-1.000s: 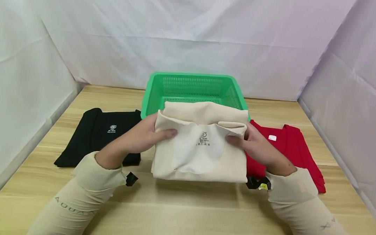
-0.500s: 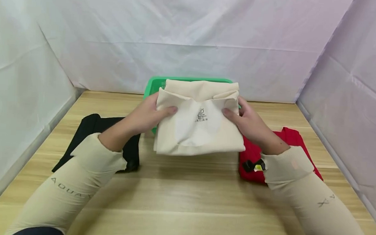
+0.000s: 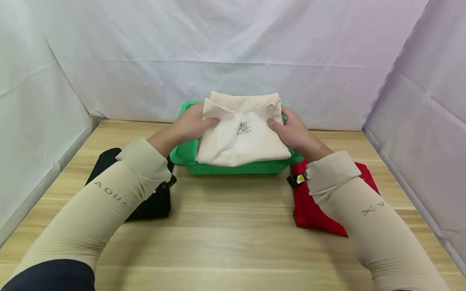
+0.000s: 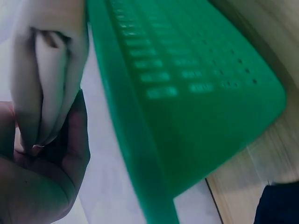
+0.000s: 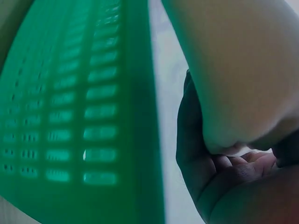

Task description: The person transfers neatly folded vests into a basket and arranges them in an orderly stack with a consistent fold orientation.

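A folded cream shirt [image 3: 245, 141] with a printed neck label is held up over the green plastic basket [image 3: 232, 169] in the head view. My left hand [image 3: 191, 124] grips its left side, thumb on top and fingers underneath. On the opposite side my right hand [image 3: 296, 131] holds it the same way. The left wrist view shows the layered fold of the shirt [image 4: 51, 84] between thumb and fingers, just above the basket rim [image 4: 124, 140]. In the right wrist view the shirt's rounded edge [image 5: 233, 93] rests in my curled fingers beside the slotted basket wall [image 5: 100, 112].
A folded black garment [image 3: 152, 205] lies on the wooden table [image 3: 228, 249] at the left, partly behind my left sleeve. To the right is a folded red garment [image 3: 312, 212], partly under my right forearm. White cloth walls [image 3: 237, 46] enclose the back and sides.
Both hands have carried the cream shirt forward, away from the body, from in front of the basket to over it. The forearms now reach further out, and the grip stays the same.
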Demonstrator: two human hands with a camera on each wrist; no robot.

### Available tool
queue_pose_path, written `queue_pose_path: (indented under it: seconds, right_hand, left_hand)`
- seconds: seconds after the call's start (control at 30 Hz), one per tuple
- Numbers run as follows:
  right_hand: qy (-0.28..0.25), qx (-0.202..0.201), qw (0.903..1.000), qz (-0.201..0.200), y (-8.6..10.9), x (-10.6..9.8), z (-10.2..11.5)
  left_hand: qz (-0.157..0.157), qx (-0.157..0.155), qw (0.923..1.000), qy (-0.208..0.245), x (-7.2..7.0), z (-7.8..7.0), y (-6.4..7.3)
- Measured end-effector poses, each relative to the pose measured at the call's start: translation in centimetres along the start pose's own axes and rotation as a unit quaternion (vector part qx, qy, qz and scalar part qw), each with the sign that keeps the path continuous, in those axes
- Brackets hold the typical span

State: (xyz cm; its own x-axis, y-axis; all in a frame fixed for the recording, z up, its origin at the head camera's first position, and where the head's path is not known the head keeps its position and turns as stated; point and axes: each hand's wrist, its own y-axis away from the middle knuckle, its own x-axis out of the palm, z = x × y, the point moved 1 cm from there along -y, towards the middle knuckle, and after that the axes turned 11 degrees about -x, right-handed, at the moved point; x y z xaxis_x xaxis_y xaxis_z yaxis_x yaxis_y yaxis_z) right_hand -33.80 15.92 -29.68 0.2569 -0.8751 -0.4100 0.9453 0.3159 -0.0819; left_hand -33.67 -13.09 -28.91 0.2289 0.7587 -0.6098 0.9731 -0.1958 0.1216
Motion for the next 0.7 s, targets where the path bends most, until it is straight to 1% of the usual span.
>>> queue_pose_path:
  seconds: [0.1,0.2,0.27,0.37,0.53,0.63,0.7]
  right_hand:
    - [0.024,0.012,0.9996,0.007,-1.4,0.1,-0.6]
    - [0.055,0.024,0.9981,0.015,-2.3,0.3,-1.0]
    - [0.076,0.031,0.9964,0.025,-2.7,0.5,-1.4]
    - [0.101,0.04,0.993,0.046,-3.1,0.9,-2.0]
    - [0.117,0.052,0.9893,0.071,-3.3,1.8,-2.9]
    - [0.122,0.057,0.9876,0.08,-3.1,2.2,-3.4]
    - [0.13,0.066,0.9849,0.093,-3.1,2.4,-3.8]
  left_hand:
    - [-0.003,-0.012,0.9997,-0.021,0.0,0.5,-1.3]
    - [0.001,-0.023,0.9986,-0.049,0.1,1.0,-2.4]
    - [0.01,-0.029,0.9974,-0.065,0.2,1.4,-2.9]
    - [0.032,-0.037,0.9962,-0.072,0.4,2.0,-3.2]
    - [0.064,-0.05,0.9945,-0.066,0.7,2.9,-3.3]
    - [0.075,-0.058,0.9929,-0.072,1.1,3.4,-3.4]
    - [0.079,-0.066,0.9914,-0.081,1.4,3.8,-3.3]
